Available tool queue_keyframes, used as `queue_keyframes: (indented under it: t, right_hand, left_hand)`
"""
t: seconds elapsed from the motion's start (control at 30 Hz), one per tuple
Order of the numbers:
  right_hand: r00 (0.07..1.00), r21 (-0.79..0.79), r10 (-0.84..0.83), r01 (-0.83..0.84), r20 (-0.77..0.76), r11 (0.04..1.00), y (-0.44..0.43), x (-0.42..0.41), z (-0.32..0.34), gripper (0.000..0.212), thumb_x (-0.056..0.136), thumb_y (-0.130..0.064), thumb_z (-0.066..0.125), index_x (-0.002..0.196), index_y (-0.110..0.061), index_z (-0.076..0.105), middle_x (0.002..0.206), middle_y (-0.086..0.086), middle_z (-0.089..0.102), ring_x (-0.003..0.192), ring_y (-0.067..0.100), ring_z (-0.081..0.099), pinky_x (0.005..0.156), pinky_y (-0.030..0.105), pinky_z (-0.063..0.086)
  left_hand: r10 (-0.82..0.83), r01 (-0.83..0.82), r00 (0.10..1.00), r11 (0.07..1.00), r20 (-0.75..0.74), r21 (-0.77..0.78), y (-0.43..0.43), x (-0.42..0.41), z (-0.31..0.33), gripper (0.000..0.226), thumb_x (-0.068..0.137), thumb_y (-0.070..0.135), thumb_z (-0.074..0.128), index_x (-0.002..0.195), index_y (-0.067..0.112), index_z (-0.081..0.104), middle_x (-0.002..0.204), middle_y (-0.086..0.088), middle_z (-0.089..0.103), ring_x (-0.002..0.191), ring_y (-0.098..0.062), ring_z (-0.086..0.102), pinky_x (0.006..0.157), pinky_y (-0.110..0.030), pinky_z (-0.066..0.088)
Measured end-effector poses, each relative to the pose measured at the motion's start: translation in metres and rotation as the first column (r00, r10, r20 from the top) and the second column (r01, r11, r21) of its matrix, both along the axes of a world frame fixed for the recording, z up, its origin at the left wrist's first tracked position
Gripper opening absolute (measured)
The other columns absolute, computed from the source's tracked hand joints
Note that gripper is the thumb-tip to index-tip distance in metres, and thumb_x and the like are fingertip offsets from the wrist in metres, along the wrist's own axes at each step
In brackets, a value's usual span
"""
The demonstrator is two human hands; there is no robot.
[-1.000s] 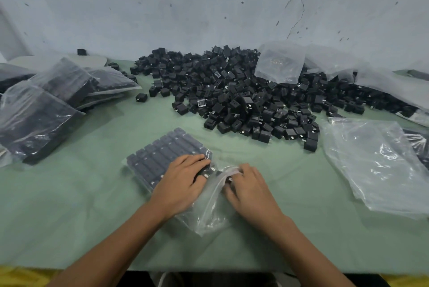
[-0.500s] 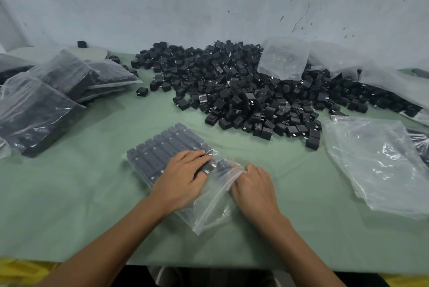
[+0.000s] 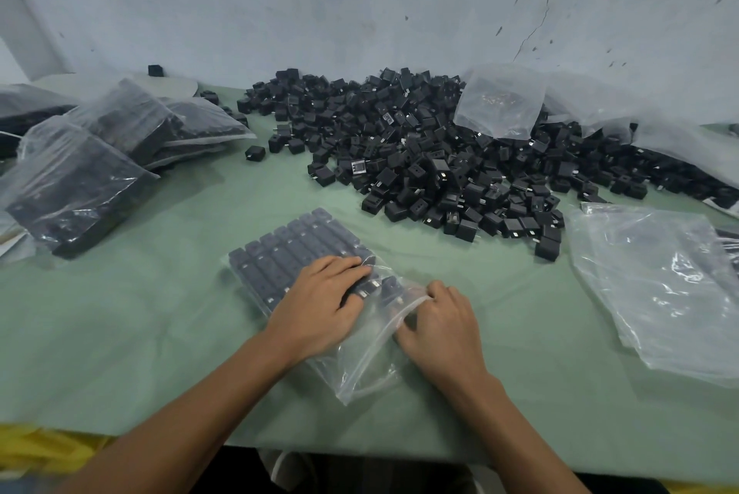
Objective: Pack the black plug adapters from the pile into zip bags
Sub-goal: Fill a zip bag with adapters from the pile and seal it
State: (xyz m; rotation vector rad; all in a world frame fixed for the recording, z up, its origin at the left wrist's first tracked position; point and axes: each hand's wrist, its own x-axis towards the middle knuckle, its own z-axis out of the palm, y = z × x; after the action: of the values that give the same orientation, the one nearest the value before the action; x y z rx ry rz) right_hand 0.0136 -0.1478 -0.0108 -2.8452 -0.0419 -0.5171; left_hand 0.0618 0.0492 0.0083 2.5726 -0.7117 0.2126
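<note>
Your flat left hand (image 3: pixel 322 307) is pressing the zip bag (image 3: pixel 362 367), your right hand (image 3: pixel 440 319) pinching its mouth; pushing unevenly risks toppling the black plug adapters (image 3: pixel 296 249).

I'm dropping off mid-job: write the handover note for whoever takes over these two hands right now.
Left hand: fingers straight, pressing flat on the rows of black plug adapters inside the clear plastic zip bag on the green table.
Right hand: fingers curled on that bag's mouth end, which looks unsealed.
Done: this bag looks nearly full; filled bags lie at far left.
Left: seal this bag, then pack from the loose pile of adapters; empty clear bags wait on the right.
</note>
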Motion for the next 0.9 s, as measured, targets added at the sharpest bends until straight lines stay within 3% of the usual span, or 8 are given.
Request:
queue_keyframes:
  t: [0.1,0.27,0.4,0.5,0.67,0.77,0.83,0.9]
  right_hand:
    - [1.000,-0.007,-0.021,0.021,-0.016,1.000,0.006,0.003,0.003,0.017,0.084,-0.033,0.070,0.079,-0.017,0.069,0.078,0.004,0.056,0.073,0.029,0.056,0.069,0.039,0.044]
    - [0.996,0.044,-0.066,0.069,-0.061,0.997,0.010,0.007,0.005,0.017,0.089,-0.030,0.062,0.085,-0.014,0.068,0.085,0.006,0.059,0.078,0.033,0.059,0.067,0.036,0.039]
    - [0.987,0.070,-0.008,0.020,-0.163,0.997,0.002,0.008,0.002,0.024,0.097,-0.037,0.048,0.105,-0.023,0.066,0.098,0.002,0.060,0.091,0.030,0.061,0.074,0.037,0.044]
    - [0.985,-0.007,0.015,-0.016,-0.171,1.000,-0.001,0.009,0.001,0.027,0.100,-0.035,0.042,0.110,-0.024,0.064,0.100,0.003,0.062,0.093,0.030,0.060,0.078,0.038,0.043]
    - [0.988,-0.047,-0.049,0.043,-0.145,0.998,0.006,0.011,0.003,0.023,0.094,-0.032,0.049,0.102,-0.025,0.069,0.095,0.001,0.068,0.086,0.030,0.065,0.068,0.036,0.046]
    - [0.996,0.042,-0.076,0.078,-0.042,0.996,0.011,0.009,0.005,0.010,0.080,-0.023,0.067,0.074,-0.016,0.068,0.075,0.005,0.062,0.068,0.033,0.061,0.057,0.034,0.045]
    - [0.997,0.050,-0.079,0.080,-0.025,0.996,0.009,0.008,0.005,0.007,0.077,-0.020,0.070,0.073,-0.014,0.068,0.081,0.006,0.058,0.072,0.033,0.057,0.065,0.038,0.046]
    - [0.993,0.039,-0.049,0.054,-0.105,0.998,0.006,0.004,0.006,0.015,0.087,-0.027,0.061,0.092,-0.016,0.070,0.103,0.004,0.056,0.090,0.030,0.054,0.080,0.039,0.046]
  left_hand:
    - [0.002,-0.002,1.000,1.000,-0.010,-0.005,0.001,0.000,0.000,0.057,0.092,0.037,0.033,0.144,0.027,0.053,0.149,0.008,0.049,0.137,-0.003,0.031,0.112,-0.016,0.007]
    - [0.003,-0.003,1.000,1.000,-0.013,-0.015,0.000,0.000,0.001,0.058,0.090,0.036,0.034,0.142,0.024,0.055,0.147,0.007,0.051,0.135,-0.005,0.034,0.112,-0.015,0.009]
    - [0.003,-0.003,1.000,1.000,-0.021,-0.008,0.000,0.000,0.000,0.058,0.090,0.034,0.034,0.144,0.024,0.054,0.149,0.008,0.049,0.137,-0.005,0.032,0.114,-0.019,0.012]
    - [0.005,-0.005,1.000,1.000,-0.018,-0.013,-0.001,0.000,0.000,0.057,0.090,0.035,0.035,0.143,0.024,0.054,0.148,0.008,0.050,0.136,-0.005,0.033,0.113,-0.020,0.013]
    - [0.000,0.000,1.000,1.000,-0.010,-0.002,0.000,0.000,-0.001,0.058,0.090,0.036,0.036,0.144,0.024,0.054,0.148,0.008,0.050,0.135,-0.005,0.033,0.112,-0.019,0.011]
    - [0.003,-0.003,1.000,1.000,-0.005,0.003,0.000,0.000,-0.001,0.057,0.090,0.035,0.037,0.143,0.024,0.054,0.148,0.007,0.050,0.135,-0.004,0.032,0.113,-0.017,0.009]
    - [0.004,-0.004,1.000,1.000,-0.001,0.008,0.000,-0.001,0.000,0.057,0.090,0.035,0.037,0.143,0.024,0.054,0.148,0.008,0.050,0.136,-0.004,0.033,0.113,-0.018,0.010]
    - [0.008,-0.008,1.000,1.000,0.008,0.014,0.000,-0.001,0.000,0.056,0.091,0.035,0.037,0.142,0.024,0.054,0.148,0.008,0.050,0.135,-0.005,0.034,0.113,-0.018,0.010]
